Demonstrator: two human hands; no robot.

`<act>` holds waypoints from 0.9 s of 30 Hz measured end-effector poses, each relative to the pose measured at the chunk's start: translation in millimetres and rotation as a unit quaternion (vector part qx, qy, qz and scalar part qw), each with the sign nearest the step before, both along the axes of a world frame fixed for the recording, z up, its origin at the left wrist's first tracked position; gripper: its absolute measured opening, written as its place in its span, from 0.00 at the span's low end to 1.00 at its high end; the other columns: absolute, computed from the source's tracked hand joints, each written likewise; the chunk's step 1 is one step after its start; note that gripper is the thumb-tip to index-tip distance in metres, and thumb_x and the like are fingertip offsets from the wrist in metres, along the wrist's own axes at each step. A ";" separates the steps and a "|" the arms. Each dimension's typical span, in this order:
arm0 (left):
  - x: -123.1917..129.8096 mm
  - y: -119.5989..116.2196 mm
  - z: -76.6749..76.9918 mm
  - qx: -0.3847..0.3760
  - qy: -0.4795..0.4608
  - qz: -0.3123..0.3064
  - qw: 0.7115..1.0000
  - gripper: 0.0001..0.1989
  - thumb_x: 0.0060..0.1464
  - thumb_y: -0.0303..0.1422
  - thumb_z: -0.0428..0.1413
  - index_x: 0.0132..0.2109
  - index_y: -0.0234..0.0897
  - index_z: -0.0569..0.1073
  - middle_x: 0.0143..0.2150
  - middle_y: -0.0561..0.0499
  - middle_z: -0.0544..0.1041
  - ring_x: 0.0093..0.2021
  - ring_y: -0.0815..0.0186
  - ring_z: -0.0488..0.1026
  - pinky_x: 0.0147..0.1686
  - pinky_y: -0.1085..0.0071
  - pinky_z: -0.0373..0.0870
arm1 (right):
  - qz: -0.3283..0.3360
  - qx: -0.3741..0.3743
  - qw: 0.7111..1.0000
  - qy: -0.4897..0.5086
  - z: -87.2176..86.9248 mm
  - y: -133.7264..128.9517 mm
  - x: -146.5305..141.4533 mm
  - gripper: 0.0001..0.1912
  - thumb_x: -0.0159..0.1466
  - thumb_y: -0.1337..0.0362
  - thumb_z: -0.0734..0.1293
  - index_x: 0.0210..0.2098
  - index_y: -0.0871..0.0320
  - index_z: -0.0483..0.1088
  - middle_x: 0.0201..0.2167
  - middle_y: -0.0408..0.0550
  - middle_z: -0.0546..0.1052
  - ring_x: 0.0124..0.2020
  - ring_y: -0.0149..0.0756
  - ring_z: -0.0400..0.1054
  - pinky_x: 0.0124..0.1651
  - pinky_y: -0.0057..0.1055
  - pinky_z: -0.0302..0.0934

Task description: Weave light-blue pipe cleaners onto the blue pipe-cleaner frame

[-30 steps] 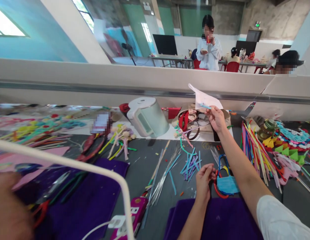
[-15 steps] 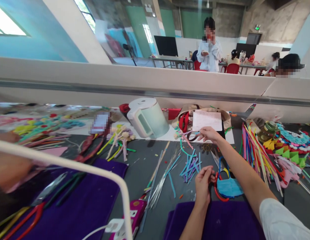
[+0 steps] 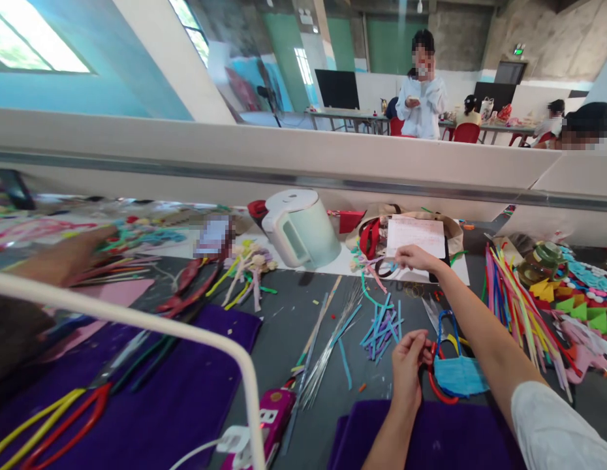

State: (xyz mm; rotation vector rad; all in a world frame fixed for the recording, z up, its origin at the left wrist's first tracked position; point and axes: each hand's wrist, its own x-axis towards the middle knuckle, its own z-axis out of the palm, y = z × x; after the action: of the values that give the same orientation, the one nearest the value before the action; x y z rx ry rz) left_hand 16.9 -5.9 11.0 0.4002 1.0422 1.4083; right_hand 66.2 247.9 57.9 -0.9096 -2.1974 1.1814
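My left hand (image 3: pixel 409 359) is closed, thumb pressed against the fingers, over the table in front of me. Anything in that pinch is too small to make out. Just right of it lie red-handled scissors (image 3: pixel 441 385) and a blue face mask (image 3: pixel 463 376). Farther forward, my right hand (image 3: pixel 417 258) has its fingertips drawn together beside a written sheet of paper (image 3: pixel 415 236). Near those fingertips are a dark ring-shaped band (image 3: pixel 380 269) and a small bunch of coloured fuzzy stems (image 3: pixel 365 261). Short blue and purple strips (image 3: pixel 382 326) lie between the hands.
A pale kettle (image 3: pixel 303 228) stands at the back. Colourful stems (image 3: pixel 513 294) and a glass teapot (image 3: pixel 541 261) are at right. A white curved bar (image 3: pixel 225 343) crosses the left foreground, before purple cloth (image 3: pixel 186 391). A co-worker's arm (image 3: pixel 63 258) reaches in at left.
The view has turned slightly left, so things sit farther right. The co-worker's arm at left has reached farther forward. My hands keep nearly the same places; the right fingertips dip slightly.
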 end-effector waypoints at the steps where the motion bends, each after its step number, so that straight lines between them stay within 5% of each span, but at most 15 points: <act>1: 0.4 -0.4 -0.1 -0.001 -0.001 -0.003 1.000 0.15 0.40 0.39 0.64 0.33 0.33 0.76 0.24 0.52 0.74 0.18 0.74 0.66 0.20 0.77 0.62 | 0.007 0.001 1.000 -0.020 -6.2 -4.2 4.6 0.06 0.54 0.72 0.63 0.22 0.60 0.69 0.16 0.39 0.70 0.19 0.26 0.62 0.25 0.21 0.53; 6: 2.3 -1.9 1.3 -0.001 0.003 -0.016 1.000 0.15 0.42 0.39 0.63 0.34 0.32 0.76 0.24 0.51 0.74 0.18 0.74 0.66 0.20 0.77 0.62 | -0.045 0.037 0.996 -0.061 -29.1 -12.4 21.5 0.09 0.55 0.75 0.59 0.23 0.59 0.67 0.17 0.39 0.69 0.21 0.28 0.63 0.29 0.22 0.54; 15: -0.2 -1.1 3.4 0.001 0.007 -0.010 1.000 0.14 0.41 0.39 0.63 0.34 0.33 0.76 0.24 0.52 0.74 0.18 0.74 0.66 0.20 0.77 0.62 | -0.138 0.101 0.968 -0.181 -48.0 -16.2 5.5 0.09 0.58 0.72 0.61 0.25 0.60 0.71 0.27 0.51 0.76 0.32 0.36 0.68 0.39 0.27 0.57; 21: 1.0 -1.9 1.3 0.003 0.012 -0.015 1.000 0.14 0.43 0.39 0.63 0.35 0.33 0.76 0.25 0.52 0.74 0.19 0.74 0.66 0.21 0.77 0.62 | -0.188 0.125 0.937 -0.268 -50.1 -23.0 5.5 0.12 0.63 0.68 0.58 0.37 0.63 0.73 0.39 0.59 0.76 0.43 0.42 0.69 0.44 0.31 0.58; 27: 1.1 -2.0 3.6 0.004 0.007 -0.014 1.000 0.14 0.42 0.39 0.63 0.34 0.33 0.76 0.25 0.52 0.74 0.19 0.74 0.66 0.20 0.77 0.62 | -0.185 0.150 0.923 -0.301 -42.9 -25.4 14.7 0.13 0.63 0.67 0.59 0.43 0.58 0.72 0.44 0.53 0.75 0.47 0.39 0.67 0.47 0.29 0.57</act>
State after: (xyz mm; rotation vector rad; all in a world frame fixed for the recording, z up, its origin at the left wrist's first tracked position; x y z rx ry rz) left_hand 18.0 -7.9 14.6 0.4304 1.0391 1.3863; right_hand 80.9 222.5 15.0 -1.6153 -2.4024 0.3926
